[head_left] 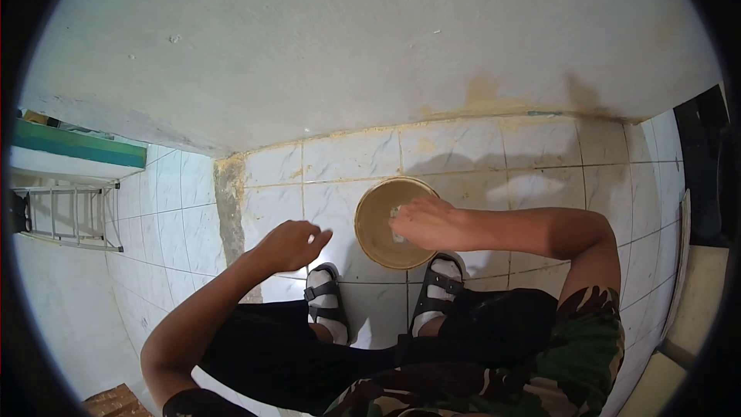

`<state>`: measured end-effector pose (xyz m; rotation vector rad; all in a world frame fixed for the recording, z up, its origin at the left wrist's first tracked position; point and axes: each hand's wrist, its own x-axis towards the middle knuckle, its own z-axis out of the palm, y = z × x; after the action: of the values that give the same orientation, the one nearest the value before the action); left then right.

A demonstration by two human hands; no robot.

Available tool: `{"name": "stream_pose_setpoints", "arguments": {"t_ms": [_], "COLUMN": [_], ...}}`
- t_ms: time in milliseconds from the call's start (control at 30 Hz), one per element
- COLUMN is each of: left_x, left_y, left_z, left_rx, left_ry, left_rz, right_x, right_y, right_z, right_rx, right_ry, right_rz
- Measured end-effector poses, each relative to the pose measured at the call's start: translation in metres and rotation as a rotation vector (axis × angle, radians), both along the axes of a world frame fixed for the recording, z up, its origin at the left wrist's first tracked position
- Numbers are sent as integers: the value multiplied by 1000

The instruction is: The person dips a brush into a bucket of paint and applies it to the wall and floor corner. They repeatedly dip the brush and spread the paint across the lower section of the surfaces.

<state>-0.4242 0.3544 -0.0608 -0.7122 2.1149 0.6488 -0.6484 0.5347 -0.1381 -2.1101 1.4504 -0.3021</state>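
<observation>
A round beige bucket stands on the tiled floor between my feet, with cloudy tan water or a tan inside showing. My right hand is over the bucket's right side, its fingers closed on a small whitish piece that is mostly covered by the hand; whether it is a cloth or a sponge cannot be told. To the left of the bucket, my left hand hangs in the air above the floor. Its fingers are loosely bent, the thumb stands apart, and nothing is in it.
A grey-white wall with tan stains along its foot rises in front. White tiles bear tan smears near the wall. At the left are a metal ladder and a green-edged ledge. Dark sandals are on my feet beside the bucket.
</observation>
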Motion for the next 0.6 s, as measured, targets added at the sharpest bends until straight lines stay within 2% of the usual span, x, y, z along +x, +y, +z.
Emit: {"name": "stream_pose_setpoints", "arguments": {"t_ms": [67, 133, 200, 267, 300, 333, 533, 600], "left_x": [8, 11, 10, 9, 7, 1, -4, -5], "left_y": [17, 35, 35, 27, 26, 22, -13, -19], "left_z": [47, 79, 77, 57, 52, 55, 58, 65], "left_rx": [42, 151, 183, 200, 91, 8, 106, -5], "left_ry": [60, 102, 63, 230, 260, 238, 244, 273], "left_rz": [-140, -141, -181, -236, -282, -424, -416, -491], "right_x": [5, 11, 15, 20, 21, 21, 39, 43], "right_y": [-2, -3, -2, -1, -3, -4, -12, -12], "right_z": [-4, -19, -23, -27, -26, -24, -31, -36], "right_rx": [-7, 5, 12, 78, 94, 127, 159, 167], "right_ry": [10, 12, 16, 102, 106, 95, 183, 189], "right_rz": [-4, -37, -92, -121, -121, -142, -221, -220]}}
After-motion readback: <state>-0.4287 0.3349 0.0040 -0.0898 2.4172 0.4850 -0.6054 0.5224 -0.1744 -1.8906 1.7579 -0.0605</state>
